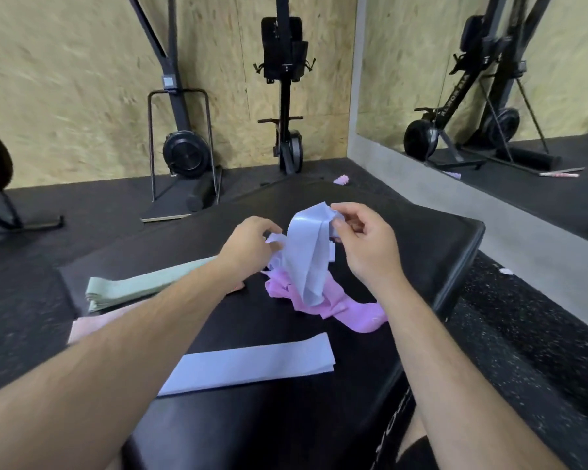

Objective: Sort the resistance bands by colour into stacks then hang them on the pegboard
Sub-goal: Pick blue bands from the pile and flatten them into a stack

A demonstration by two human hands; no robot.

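Note:
A pale blue resistance band (308,252) hangs crumpled above the black padded bench (431,239). My right hand (364,242) pinches its top end. My left hand (252,244) grips its other end lower down on the left. Under the band lies a tangle of pink-purple bands (353,315). A flat stack of pale blue bands (252,366) lies near me. Over on the left a stack of green bands (140,286) lies flat. A pale pink stack (92,325) sits beside it, mostly hidden by my left forearm. No pegboard is in view.
Black gym machines (184,144) stand against the wooden wall beyond the bench. A mirror (489,79) fills the right wall. A small pink object (341,180) lies on the dark rubber floor behind the bench. The bench's right edge drops to the floor.

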